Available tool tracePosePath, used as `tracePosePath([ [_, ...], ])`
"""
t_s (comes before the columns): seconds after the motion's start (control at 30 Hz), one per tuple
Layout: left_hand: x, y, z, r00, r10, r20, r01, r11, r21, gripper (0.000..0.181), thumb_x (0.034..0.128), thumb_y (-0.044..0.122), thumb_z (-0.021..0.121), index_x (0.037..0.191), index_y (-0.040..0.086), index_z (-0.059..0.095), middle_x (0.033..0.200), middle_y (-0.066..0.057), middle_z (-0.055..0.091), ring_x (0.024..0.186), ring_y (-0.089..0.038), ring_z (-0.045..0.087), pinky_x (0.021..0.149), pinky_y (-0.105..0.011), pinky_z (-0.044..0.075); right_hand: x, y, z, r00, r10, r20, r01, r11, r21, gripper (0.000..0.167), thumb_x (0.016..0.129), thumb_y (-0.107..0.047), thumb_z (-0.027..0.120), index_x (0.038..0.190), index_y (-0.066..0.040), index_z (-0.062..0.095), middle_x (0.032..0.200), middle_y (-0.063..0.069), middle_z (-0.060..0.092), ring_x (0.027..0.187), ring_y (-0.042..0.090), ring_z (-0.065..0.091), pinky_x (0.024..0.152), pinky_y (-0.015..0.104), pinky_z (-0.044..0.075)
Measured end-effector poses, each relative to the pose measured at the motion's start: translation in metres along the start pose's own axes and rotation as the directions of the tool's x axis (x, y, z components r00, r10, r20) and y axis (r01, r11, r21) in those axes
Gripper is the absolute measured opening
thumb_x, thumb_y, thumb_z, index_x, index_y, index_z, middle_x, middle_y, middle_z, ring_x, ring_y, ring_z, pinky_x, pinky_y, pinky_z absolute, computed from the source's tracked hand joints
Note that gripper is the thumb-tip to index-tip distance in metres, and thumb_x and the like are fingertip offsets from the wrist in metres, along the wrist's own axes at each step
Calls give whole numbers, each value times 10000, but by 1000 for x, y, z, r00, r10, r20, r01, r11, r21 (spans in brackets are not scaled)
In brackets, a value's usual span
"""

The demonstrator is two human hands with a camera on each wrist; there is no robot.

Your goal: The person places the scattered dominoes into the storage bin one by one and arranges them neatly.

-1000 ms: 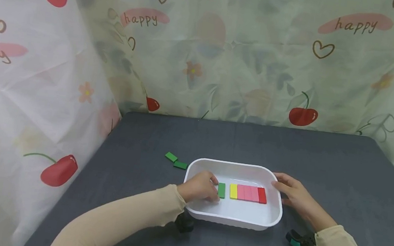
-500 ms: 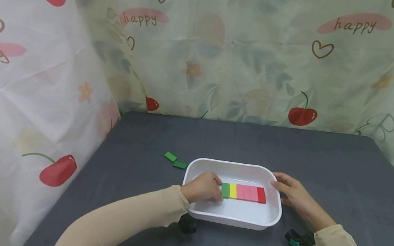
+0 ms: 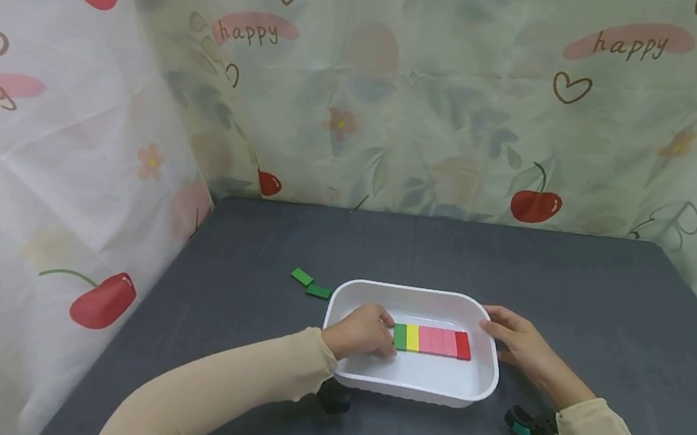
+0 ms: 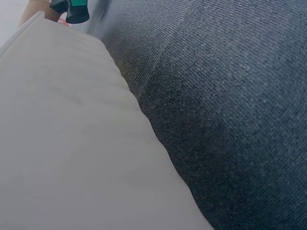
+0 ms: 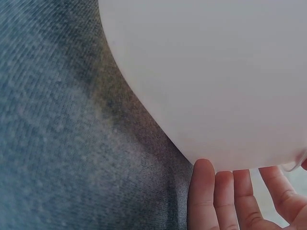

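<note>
In the head view a white plastic tray holds a row of flat coloured tiles. From left to right lie a green tile, a yellow tile, several pink tiles and a red tile. My left hand reaches inside and pinches the green tile, thumb near its front end and a finger near its back end. With the thumb over the rim, my right hand grips the tray's right end. Its fingers touch the outer wall in the right wrist view.
Two more green tiles lie on the dark tabletop, left of the tray. Black wrist devices show below both forearms. Patterned curtains hang behind and at the sides.
My left hand has slid right with the green tile, closing the gap to the yellow one; the tiles now appear to touch. The right hand keeps its place on the tray.
</note>
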State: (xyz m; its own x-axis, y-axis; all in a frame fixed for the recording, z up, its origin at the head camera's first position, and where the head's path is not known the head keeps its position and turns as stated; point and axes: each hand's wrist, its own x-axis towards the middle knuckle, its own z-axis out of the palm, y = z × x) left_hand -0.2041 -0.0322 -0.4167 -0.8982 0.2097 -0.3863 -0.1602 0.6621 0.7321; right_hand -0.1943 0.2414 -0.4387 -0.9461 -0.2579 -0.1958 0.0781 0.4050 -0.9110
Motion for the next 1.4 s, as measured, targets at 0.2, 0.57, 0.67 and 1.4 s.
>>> tracePosePath([
  [0.2,-4,4,-15,1000,10,12,-9,1000,-24,440,767,71,788,1171,30,619,871,-39,649,755,-157,618,718,-296,521,-1,0,2,1000,9,0,-9,1000,13,593,993,-363,511,1441,-8,353,1437,264,412,1315,470,397,936,607,448],
  [0.57,-25,27,-130,979,193,-59,-202,933,-297,412,899,95,675,1294,121,558,1176,-109,625,1099,-268,624,958,-418,496,0,-5,-2,1000,11,-3,-11,1000,-4,582,1001,-350,498,1441,0,347,1432,277,411,1302,466,413,937,588,459],
  [0.67,-11,8,-151,978,176,-112,-201,939,-279,400,927,85,634,1315,111,542,1254,-136,584,1150,-266,595,984,-413,478,1,-4,-2,1000,15,-5,-15,1000,-5,576,1005,-341,493,1442,5,344,1432,279,408,1303,466,410,935,584,463],
  [1.4,50,-113,-159,982,136,-133,-123,987,105,329,1008,120,474,1310,19,557,1286,-174,590,1182,-290,545,939,-430,462,1,-2,-1,1000,14,-6,-14,1000,4,560,1001,-332,504,1432,-2,370,1417,266,432,1290,452,428,916,564,485],
])
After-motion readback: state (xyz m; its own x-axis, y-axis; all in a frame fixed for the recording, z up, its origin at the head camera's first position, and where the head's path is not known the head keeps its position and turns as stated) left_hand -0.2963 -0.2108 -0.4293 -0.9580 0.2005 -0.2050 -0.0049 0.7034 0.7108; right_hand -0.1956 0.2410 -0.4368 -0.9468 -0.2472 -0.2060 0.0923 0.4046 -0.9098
